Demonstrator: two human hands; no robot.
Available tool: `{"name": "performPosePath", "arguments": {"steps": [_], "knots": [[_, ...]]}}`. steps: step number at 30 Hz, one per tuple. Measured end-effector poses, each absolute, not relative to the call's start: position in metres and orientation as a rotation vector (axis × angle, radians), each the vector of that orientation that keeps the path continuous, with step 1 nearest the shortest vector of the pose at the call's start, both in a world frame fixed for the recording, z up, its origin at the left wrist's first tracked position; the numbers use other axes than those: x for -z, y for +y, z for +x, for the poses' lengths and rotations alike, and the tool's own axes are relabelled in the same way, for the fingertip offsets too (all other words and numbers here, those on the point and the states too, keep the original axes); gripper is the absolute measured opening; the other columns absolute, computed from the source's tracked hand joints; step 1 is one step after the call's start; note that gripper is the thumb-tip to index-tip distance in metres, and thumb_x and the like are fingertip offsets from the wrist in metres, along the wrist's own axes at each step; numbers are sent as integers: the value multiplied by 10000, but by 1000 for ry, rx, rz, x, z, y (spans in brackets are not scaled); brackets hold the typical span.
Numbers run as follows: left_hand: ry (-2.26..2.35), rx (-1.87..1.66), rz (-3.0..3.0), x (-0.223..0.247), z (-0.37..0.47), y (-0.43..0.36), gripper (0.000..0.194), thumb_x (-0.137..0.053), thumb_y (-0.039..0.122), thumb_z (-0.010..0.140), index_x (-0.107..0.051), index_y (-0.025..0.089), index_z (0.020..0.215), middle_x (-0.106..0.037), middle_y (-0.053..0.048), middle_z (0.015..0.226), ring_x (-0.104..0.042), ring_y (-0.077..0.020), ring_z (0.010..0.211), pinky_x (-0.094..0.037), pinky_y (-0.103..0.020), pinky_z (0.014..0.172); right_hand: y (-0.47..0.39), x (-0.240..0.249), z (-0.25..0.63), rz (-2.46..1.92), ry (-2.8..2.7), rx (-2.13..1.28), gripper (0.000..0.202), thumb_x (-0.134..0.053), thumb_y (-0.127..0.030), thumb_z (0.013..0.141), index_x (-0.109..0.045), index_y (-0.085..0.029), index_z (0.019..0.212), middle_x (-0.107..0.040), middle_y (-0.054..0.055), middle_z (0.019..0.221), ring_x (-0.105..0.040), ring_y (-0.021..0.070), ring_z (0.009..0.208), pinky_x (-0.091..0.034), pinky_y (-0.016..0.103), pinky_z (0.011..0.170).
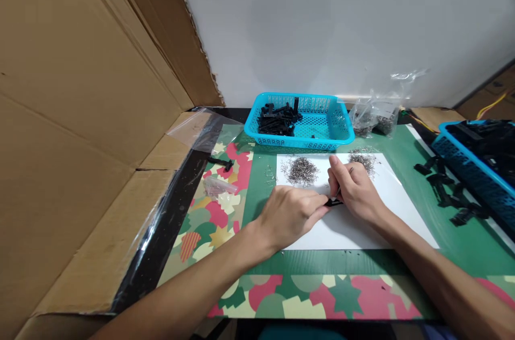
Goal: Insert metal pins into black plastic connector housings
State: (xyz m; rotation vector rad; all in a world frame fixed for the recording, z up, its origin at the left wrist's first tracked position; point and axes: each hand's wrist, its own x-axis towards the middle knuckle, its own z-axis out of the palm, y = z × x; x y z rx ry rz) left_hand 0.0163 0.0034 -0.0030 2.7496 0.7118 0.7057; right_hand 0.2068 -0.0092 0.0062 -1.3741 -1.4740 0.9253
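Observation:
My left hand [292,211] is closed on a small black plastic part [333,202] above the white paper [386,227]. My right hand [356,190] is closed around a thin metal tool, possibly tweezers [351,170], its lower end meeting the black part. The fingers cover most of both items. Just beyond the hands lie two piles of tiny metal pieces, the left pile [302,170] and the right pile [364,162], the latter partly behind my right hand.
A blue basket [300,141] holding black parts stands at the back, with plastic bags of metal pieces [378,117] beside it. Loose black parts [446,190] lie near another blue basket [475,168] on the right. A cardboard wall [80,88] bounds the left; a single black part [221,163] lies there.

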Motion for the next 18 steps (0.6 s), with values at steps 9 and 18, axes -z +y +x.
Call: {"name": "performPosePath", "arguments": {"steps": [9, 18], "knots": [[727, -709, 2711, 0, 17, 5, 125, -688, 211, 984, -762, 182, 887, -786, 8, 779, -742, -181, 685, -390, -282, 550, -8, -3, 202, -1382, -1524, -922, 798, -374, -731, 1040, -446, -220, 431, -452, 0, 415, -420, 117, 443, -334, 295, 523], [751, -817, 2549, 1, 19, 7, 114, -710, 218, 979, -778, 189, 892, -812, 2, 837, -744, -163, 697, -467, -256, 588, -9, -1, 213, -1215, -1413, -798, 750, -402, -613, 1086, -437, -226, 444, -384, -27, 424, -356, 113, 441, -279, 304, 516]]}}
